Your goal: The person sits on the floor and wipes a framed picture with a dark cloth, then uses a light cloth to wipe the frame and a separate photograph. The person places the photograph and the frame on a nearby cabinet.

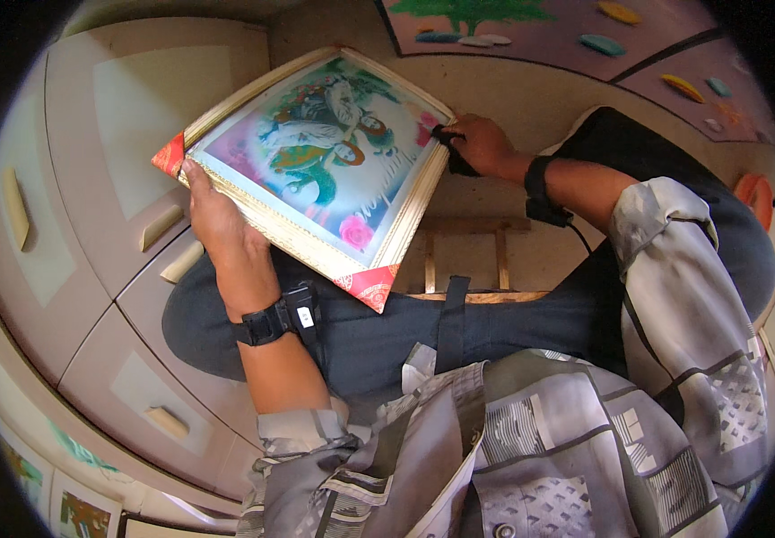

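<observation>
A framed picture with a cream, gold-trimmed frame is tilted above my lap. Behind its shiny front are figures and a pink rose. Red patterned corner covers sit on its left and lowest corners. My left hand grips the left side of the frame, thumb on the front near the corner, the other fingers hidden. At the frame's right edge my right hand is closed on a small black cloth that touches the frame there.
Pale cabinet doors and drawers with cream handles stand close at left. A wooden stool or rack shows between my legs. At the far side lie dark-bordered painted panels. An orange ring-shaped thing is at far right.
</observation>
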A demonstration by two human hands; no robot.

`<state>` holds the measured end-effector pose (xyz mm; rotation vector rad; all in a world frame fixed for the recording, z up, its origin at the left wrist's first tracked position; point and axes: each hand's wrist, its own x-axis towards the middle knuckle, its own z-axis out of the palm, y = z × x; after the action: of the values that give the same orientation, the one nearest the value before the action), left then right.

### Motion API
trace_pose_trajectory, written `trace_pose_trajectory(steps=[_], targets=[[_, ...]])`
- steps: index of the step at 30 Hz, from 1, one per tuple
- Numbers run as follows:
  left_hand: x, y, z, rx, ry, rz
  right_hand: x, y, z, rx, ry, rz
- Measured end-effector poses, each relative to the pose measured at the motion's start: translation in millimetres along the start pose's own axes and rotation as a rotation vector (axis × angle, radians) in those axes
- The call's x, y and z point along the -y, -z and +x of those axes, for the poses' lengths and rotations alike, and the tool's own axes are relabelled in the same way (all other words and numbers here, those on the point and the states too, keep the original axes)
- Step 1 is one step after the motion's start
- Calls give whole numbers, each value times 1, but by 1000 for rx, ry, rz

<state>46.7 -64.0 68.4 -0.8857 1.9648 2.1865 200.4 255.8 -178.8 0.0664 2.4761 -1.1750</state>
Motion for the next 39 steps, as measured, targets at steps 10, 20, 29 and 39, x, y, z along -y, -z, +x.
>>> trace_pose_trajectory(steps=[10,20,29,39], targets=[[-1,2,-2,56,13,-14,-29,-18,39,-1,-345,-22],[5,4,7,26,-40,-4,111,11,-41,-64,-210,180],[8,-4,11,-18,-91,-41,218,53,-101,24,-130,438],[14,-1,27,1,-60,-30,274,66,-42,1,374,468]])
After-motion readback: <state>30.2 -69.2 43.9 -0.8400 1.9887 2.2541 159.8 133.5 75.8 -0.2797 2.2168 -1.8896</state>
